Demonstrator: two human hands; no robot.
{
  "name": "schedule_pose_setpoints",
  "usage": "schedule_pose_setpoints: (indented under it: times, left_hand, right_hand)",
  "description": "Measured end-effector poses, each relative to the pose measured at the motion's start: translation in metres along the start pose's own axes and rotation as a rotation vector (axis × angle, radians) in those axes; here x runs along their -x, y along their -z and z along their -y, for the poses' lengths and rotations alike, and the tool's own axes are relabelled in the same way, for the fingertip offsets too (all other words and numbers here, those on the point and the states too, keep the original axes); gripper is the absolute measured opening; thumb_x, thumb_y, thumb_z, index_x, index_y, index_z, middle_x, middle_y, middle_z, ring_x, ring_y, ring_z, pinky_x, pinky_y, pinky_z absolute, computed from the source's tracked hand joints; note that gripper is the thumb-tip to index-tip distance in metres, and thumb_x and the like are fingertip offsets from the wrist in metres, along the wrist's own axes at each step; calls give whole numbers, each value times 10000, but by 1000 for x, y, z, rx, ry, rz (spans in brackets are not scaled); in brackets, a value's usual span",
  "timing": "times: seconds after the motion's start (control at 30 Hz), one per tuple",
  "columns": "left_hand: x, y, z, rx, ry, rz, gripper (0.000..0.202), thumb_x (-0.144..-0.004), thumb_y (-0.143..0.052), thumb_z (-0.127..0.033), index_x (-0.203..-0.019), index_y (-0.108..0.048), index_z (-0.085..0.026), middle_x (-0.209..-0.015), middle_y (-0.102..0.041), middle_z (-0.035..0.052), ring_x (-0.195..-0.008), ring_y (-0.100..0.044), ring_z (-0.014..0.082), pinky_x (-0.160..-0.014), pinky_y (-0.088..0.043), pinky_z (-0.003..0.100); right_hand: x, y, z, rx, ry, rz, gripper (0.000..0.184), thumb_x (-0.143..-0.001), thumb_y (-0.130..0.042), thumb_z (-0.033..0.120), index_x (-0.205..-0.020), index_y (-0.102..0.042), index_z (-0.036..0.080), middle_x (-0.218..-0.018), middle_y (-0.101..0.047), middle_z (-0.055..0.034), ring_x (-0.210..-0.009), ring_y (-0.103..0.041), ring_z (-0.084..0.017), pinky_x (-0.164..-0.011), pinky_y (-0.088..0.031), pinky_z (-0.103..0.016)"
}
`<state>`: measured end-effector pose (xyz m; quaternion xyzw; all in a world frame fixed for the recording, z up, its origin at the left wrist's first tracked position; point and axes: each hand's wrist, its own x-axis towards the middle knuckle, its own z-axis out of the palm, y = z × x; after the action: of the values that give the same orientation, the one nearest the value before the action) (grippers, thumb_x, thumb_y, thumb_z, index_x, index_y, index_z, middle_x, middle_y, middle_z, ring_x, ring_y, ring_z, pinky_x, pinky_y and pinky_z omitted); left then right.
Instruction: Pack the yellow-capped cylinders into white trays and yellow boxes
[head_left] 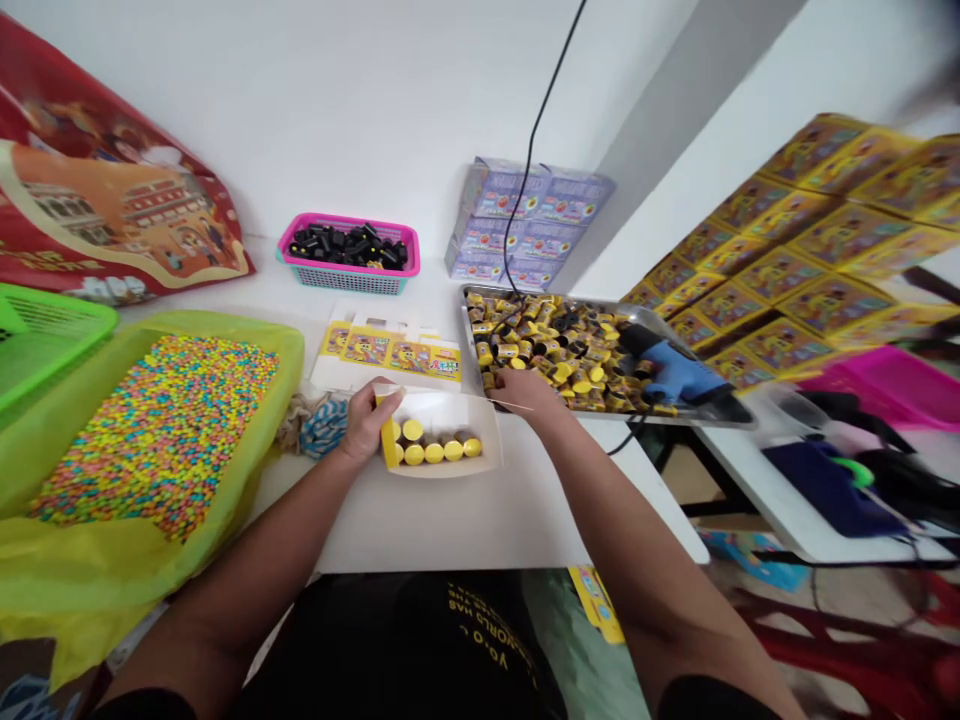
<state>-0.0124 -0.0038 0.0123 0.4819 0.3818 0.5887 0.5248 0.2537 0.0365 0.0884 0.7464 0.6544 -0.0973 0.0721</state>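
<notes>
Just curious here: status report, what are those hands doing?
Left hand on open white carton. Right hand at metal tray of yellow-capped tubes. Black cable crosses tray.

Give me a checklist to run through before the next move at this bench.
1. Yellow-capped tubes in a row in the open white carton: ok, lined up side by side.
2. Left hand at the carton's yellow end: ok, in contact with it.
3. Right hand at the metal tray: cannot tell whether it grips a tube.
4. Blue glue gun: cannot tell if it is hot; it lies on the tubes in the tray.
5. Black cord: not ok, it runs down over the tray's tubes.
</notes>
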Motion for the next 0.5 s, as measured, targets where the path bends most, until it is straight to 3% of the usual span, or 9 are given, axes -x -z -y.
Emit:
schedule_pose_setpoints:
  times: [0.07, 0.17, 0.27, 0.33, 0.4, 0.5]
  left_hand:
    - [-2, 0, -1, 4, -6, -19, 435, -698, -787, -570, -796, -649, -170, -696, -581, -6, -674, -524, 158, -620, -401, 272]
    - [-4, 0, -2, -13, -38, -41, 409, -699, -789, -550, -738, -629, -176, -675, -550, -14, -676, -504, 152, -640, -393, 273]
    - [-3, -1, -3, -12, -49, -47, 402, -709, -780, -547, -718, -609, -183, -683, -541, -16, -688, -503, 156, -669, -400, 281]
    - [-2, -2, -3, -5, -52, -42, 394, -721, -769, -545, -740, -612, -184, -705, -555, -15, -704, -513, 160, -693, -408, 287]
    - [-1, -4, -4, -21, -57, -41, 390, -729, -762, -542, -742, -611, -183, -700, -549, -18, -694, -504, 156, -690, -399, 286]
    - [2, -6, -6, -62, -64, -44, 397, -729, -758, -550, -715, -607, -183, -671, -524, -24, -669, -487, 150, -668, -385, 285]
  right_hand:
    - [-4, 4, 2, -8, -32, 11, 263, -761, -659, 170, -1004, -757, 157, -1062, -759, -152, -1030, -697, -295, -755, -489, -302]
    - [-1, 8, -16, -135, -62, -42, 246, -682, -719, 135, -924, -757, 155, -950, -762, -120, -953, -709, -277, -738, -508, -297]
    - [26, -3, -44, -500, -59, -186, 248, -697, -764, 241, -934, -731, 177, -882, -743, -63, -787, -699, -215, -688, -542, -303]
    - [57, -19, -55, -986, 43, -283, 293, -655, -819, 308, -902, -708, 196, -826, -724, -30, -677, -670, -188, -648, -565, -325]
    - [92, -37, -51, -1357, 197, -296, 351, -603, -880, 338, -877, -697, 218, -823, -721, -17, -675, -673, -189, -659, -584, -348]
    - [131, -55, -18, -1390, 376, -415, 254, -701, -855, 319, -886, -702, 236, -851, -696, -13, -753, -675, -174, -689, -586, -319]
